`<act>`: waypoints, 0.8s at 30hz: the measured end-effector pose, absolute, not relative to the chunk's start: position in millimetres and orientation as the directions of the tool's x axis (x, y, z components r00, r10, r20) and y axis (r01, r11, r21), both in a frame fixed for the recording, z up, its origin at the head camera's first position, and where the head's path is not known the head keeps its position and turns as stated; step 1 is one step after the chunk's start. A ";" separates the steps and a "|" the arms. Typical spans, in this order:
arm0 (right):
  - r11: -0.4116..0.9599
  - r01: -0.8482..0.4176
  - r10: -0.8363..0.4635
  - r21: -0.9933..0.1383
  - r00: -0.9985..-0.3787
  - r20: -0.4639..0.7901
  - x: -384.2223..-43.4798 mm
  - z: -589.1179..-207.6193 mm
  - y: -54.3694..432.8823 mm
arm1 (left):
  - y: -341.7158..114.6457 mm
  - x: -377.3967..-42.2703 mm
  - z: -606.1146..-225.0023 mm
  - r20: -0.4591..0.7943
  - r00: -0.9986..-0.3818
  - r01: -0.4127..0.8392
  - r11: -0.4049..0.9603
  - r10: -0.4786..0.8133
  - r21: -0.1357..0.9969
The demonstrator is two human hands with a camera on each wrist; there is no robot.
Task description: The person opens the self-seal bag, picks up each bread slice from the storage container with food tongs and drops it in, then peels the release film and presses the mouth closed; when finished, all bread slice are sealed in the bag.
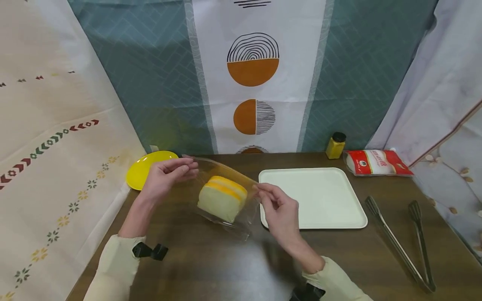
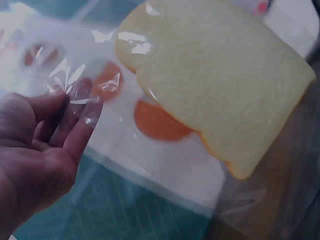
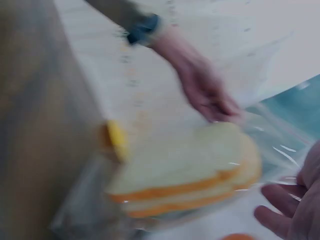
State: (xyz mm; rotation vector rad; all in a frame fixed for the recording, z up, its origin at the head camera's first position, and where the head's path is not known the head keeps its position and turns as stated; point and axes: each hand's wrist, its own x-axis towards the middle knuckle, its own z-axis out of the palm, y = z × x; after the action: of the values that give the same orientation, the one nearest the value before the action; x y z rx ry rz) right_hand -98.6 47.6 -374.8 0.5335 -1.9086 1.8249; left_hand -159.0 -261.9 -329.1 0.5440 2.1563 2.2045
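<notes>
Between my two hands hangs a clear plastic bag (image 1: 246,215) with bread slices (image 1: 222,198) inside, pale with an orange-yellow crust. My left hand (image 1: 169,173) pinches one upper corner of the bag, and my right hand (image 1: 278,209) pinches the other. The left wrist view shows the face of one slice (image 2: 215,75) through the film, with the left hand (image 2: 50,125) gripping the plastic beside it. In the right wrist view two stacked slices (image 3: 185,170) lie in the bag, near the right hand (image 3: 295,205).
A white tray (image 1: 316,198) lies right of the bag. Metal tongs (image 1: 399,246) rest at the far right. Behind stand a yellow jar with a black lid (image 1: 336,146) and a red-and-white packet (image 1: 378,162). A yellow plate (image 1: 141,169) is at the back left.
</notes>
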 end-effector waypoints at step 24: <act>0.116 -0.397 -0.263 -0.911 -0.896 0.357 -82.6 -295.9 134.3 | -196.3 -60.8 -314.6 0.370 -0.929 0.362 -0.153 0.027 0.920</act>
State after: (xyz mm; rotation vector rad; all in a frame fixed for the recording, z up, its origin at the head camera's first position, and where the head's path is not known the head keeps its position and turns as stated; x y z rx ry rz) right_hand -82.6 134.3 -295.9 0.6724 -2.2644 1.9052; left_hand -60.8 -196.3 -314.6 0.5138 2.1723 2.5212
